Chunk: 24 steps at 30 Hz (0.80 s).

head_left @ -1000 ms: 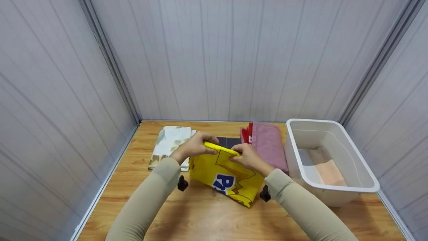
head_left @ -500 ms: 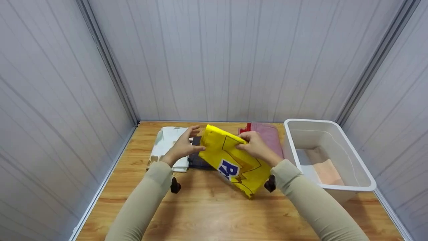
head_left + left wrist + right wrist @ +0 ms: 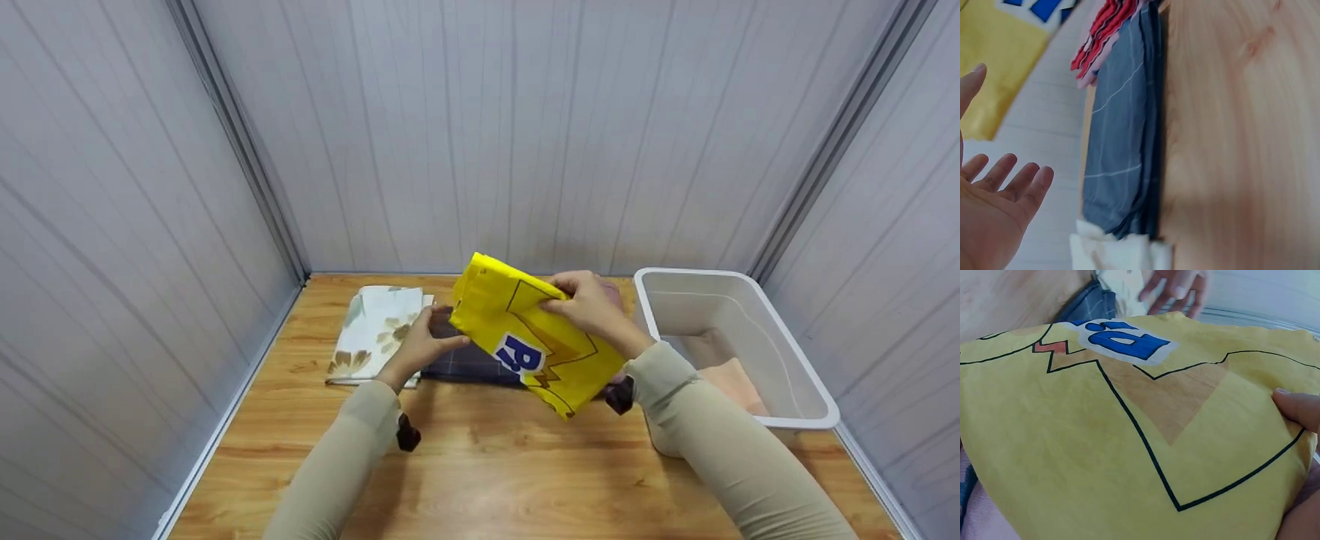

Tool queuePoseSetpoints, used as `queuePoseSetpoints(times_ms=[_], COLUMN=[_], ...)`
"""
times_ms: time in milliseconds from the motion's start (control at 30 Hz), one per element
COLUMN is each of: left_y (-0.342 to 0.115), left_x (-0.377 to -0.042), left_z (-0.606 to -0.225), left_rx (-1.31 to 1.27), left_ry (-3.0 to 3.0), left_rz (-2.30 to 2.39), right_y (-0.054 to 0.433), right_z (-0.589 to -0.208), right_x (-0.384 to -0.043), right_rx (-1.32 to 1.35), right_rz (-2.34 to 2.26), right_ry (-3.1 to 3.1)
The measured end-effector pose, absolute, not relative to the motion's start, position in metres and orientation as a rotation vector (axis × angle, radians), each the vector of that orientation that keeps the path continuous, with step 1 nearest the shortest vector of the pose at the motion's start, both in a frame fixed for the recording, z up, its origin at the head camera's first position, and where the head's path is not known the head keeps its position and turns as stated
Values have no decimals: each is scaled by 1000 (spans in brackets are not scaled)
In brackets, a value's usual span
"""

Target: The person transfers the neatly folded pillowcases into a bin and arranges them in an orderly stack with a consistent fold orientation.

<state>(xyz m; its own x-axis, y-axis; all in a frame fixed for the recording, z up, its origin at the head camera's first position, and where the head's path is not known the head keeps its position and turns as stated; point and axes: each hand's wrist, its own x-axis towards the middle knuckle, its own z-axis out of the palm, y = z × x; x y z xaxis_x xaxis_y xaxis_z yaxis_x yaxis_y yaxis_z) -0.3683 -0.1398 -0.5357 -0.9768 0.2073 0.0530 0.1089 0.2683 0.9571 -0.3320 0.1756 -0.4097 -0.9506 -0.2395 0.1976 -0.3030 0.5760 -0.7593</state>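
A folded yellow cloth (image 3: 487, 300) with blue lettering and a zigzag print hangs tilted above the table. My right hand (image 3: 596, 307) pinches its upper right edge, thumb on the printed face; in the right wrist view the thumb (image 3: 1297, 408) presses the fabric. My left hand (image 3: 416, 349) is apart from the yellow cloth's left end, its fingers loosely spread in the left wrist view. Beyond and below lies a folded dark checked cloth (image 3: 1120, 135), partly covered by the yellow one in the head view. A white cloth with tan flowers (image 3: 375, 337) lies beside the left hand.
To the right stands a white plastic bin (image 3: 795, 330) with a folded peach cloth (image 3: 731, 382) inside. A red striped cloth (image 3: 1103, 34) and a pink cloth (image 3: 611, 292) lie at the back, mostly hidden behind the right hand. Panel walls enclose the wooden table (image 3: 487, 480).
My left hand has let go of the yellow cloth and moved away to the left. The right hand has raised the cloth and shifted it rightward, uncovering more of the dark cloth.
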Motion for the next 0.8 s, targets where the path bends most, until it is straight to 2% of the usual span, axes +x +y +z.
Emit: queuePoseSetpoints(times_ms=[433, 800], left_y=[-91, -55], left_x=[-364, -362], left_z=[-563, -549], left_rx=[309, 364], left_ry=[2008, 1587], left_rz=[2138, 2410], right_y=[184, 202], right_z=[-388, -387], right_x=[-333, -341], right_rx=[581, 450], right_rz=[1556, 1657], right_ry=[-2528, -2479])
